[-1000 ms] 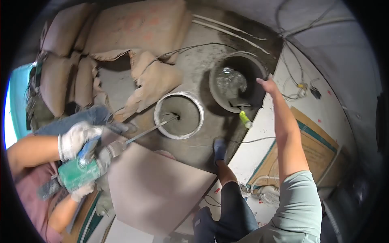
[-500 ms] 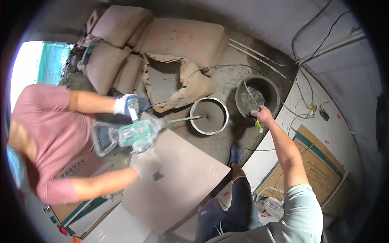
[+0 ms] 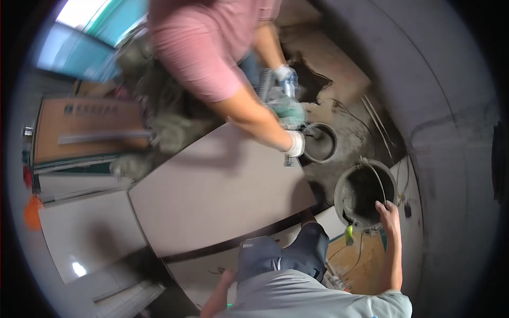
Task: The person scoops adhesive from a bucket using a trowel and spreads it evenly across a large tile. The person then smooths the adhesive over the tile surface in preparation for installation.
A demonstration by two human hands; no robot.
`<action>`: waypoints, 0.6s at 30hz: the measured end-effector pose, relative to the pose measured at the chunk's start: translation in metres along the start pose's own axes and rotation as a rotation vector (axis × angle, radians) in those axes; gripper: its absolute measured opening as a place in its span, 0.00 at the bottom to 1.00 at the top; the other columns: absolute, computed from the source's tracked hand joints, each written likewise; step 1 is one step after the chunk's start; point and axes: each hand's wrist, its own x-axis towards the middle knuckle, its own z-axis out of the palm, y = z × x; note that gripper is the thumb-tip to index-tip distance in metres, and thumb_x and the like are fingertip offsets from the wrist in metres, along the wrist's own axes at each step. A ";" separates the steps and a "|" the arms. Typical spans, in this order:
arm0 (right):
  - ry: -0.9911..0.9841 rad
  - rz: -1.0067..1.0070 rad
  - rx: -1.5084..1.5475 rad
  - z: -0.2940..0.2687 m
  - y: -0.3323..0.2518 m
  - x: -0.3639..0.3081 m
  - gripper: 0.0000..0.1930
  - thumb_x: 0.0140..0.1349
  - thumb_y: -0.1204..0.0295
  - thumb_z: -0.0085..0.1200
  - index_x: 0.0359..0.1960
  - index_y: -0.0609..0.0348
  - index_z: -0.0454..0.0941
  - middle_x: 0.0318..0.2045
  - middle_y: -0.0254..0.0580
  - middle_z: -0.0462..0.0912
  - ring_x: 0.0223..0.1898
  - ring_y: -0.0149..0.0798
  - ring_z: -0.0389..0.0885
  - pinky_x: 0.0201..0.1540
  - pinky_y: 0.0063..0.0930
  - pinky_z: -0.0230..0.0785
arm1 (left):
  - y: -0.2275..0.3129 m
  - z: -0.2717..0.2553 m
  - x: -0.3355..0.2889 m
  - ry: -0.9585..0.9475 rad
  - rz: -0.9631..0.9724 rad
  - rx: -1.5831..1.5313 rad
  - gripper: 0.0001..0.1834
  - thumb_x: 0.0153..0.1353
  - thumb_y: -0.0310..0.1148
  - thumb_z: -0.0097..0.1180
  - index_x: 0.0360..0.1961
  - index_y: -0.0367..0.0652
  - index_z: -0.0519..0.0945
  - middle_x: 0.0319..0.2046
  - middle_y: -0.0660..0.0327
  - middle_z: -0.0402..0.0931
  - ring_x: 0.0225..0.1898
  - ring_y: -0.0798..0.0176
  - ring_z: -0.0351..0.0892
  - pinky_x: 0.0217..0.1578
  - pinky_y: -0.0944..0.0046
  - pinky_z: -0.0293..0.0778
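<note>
Between three and four o'clock, a dark bucket [image 3: 350,200] stands out, its open mouth turned toward the viewer. The person's right hand [image 3: 389,214] is near four o'clock, with the fingers clamped on the thin handle [image 3: 383,183] of this bucket. A yellow-green grip [image 3: 349,236] is just beside the rim, at the bucket's seven o'clock. The left hand [image 3: 228,276] is a little past six o'clock, close to the dark shorts [image 3: 283,254]; it is blurred, so I cannot tell whether its fingers are apart or together. At eleven o'clock leans a co-worker in a pink shirt [image 3: 204,47] and white gloves [image 3: 297,144], with a green mixer [image 3: 289,112] at one o'clock. Between two and three o'clock is a smaller-looking pail [image 3: 332,152].
</note>
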 end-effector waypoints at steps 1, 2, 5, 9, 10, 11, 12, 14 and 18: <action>0.018 -0.040 -0.065 0.003 -0.018 -0.031 0.22 0.65 0.59 0.59 0.20 0.53 0.61 0.19 0.24 0.58 0.24 0.22 0.55 0.25 0.27 0.49 | 0.022 -0.005 0.005 -0.038 -0.063 -0.163 0.19 0.62 0.42 0.56 0.39 0.35 0.84 0.35 0.42 0.83 0.37 0.41 0.83 0.38 0.48 0.77; 0.036 -0.032 -0.074 0.008 -0.041 -0.060 0.22 0.65 0.59 0.59 0.20 0.51 0.60 0.18 0.23 0.57 0.23 0.22 0.54 0.24 0.27 0.48 | 0.042 -0.014 0.006 -0.080 -0.125 -0.325 0.18 0.60 0.42 0.57 0.39 0.36 0.85 0.33 0.43 0.83 0.35 0.41 0.84 0.38 0.47 0.77; -0.002 -0.100 -0.083 0.061 -0.083 -0.131 0.23 0.65 0.60 0.59 0.19 0.49 0.58 0.17 0.22 0.55 0.19 0.21 0.54 0.23 0.27 0.45 | -0.026 -0.024 0.038 0.045 -0.112 -0.209 0.15 0.53 0.37 0.54 0.33 0.38 0.86 0.33 0.44 0.85 0.39 0.43 0.86 0.42 0.51 0.79; -0.064 -0.277 -0.245 0.121 -0.134 -0.210 0.24 0.62 0.59 0.60 0.18 0.57 0.60 0.17 0.28 0.54 0.23 0.25 0.52 0.25 0.31 0.47 | -0.066 -0.063 0.037 0.156 0.055 -0.236 0.17 0.56 0.37 0.50 0.35 0.37 0.86 0.38 0.40 0.82 0.42 0.37 0.83 0.45 0.45 0.77; -0.052 -0.304 -0.339 0.136 -0.142 -0.227 0.23 0.61 0.60 0.60 0.19 0.60 0.61 0.16 0.30 0.55 0.23 0.26 0.53 0.25 0.32 0.49 | -0.048 -0.082 0.029 0.212 0.124 -0.257 0.16 0.58 0.38 0.50 0.35 0.38 0.85 0.39 0.40 0.82 0.43 0.36 0.82 0.45 0.44 0.77; -0.042 -0.318 -0.432 0.154 -0.153 -0.245 0.23 0.60 0.61 0.61 0.19 0.63 0.62 0.16 0.32 0.56 0.23 0.27 0.54 0.25 0.34 0.51 | -0.021 -0.114 0.008 0.243 0.165 -0.291 0.16 0.60 0.39 0.50 0.36 0.38 0.84 0.39 0.40 0.81 0.43 0.35 0.81 0.45 0.43 0.76; -0.097 -0.394 -0.437 0.184 -0.176 -0.273 0.21 0.59 0.63 0.60 0.20 0.66 0.65 0.16 0.38 0.58 0.22 0.29 0.57 0.26 0.35 0.54 | -0.012 -0.146 -0.011 0.235 0.184 -0.362 0.16 0.62 0.39 0.49 0.38 0.38 0.83 0.41 0.40 0.81 0.46 0.36 0.80 0.47 0.45 0.76; -0.196 -0.386 -0.463 0.237 -0.214 -0.302 0.20 0.58 0.62 0.59 0.22 0.68 0.67 0.16 0.41 0.61 0.22 0.32 0.61 0.27 0.34 0.59 | 0.038 -0.215 -0.059 0.369 0.503 -0.486 0.15 0.64 0.33 0.50 0.46 0.37 0.81 0.46 0.42 0.79 0.52 0.39 0.77 0.53 0.48 0.73; -0.515 -0.404 -0.616 0.338 -0.232 -0.330 0.16 0.59 0.58 0.61 0.33 0.61 0.82 0.23 0.53 0.79 0.26 0.47 0.78 0.34 0.38 0.71 | 0.099 -0.284 -0.108 0.745 1.108 -0.292 0.29 0.54 0.27 0.59 0.60 0.37 0.72 0.54 0.46 0.76 0.60 0.42 0.72 0.63 0.42 0.64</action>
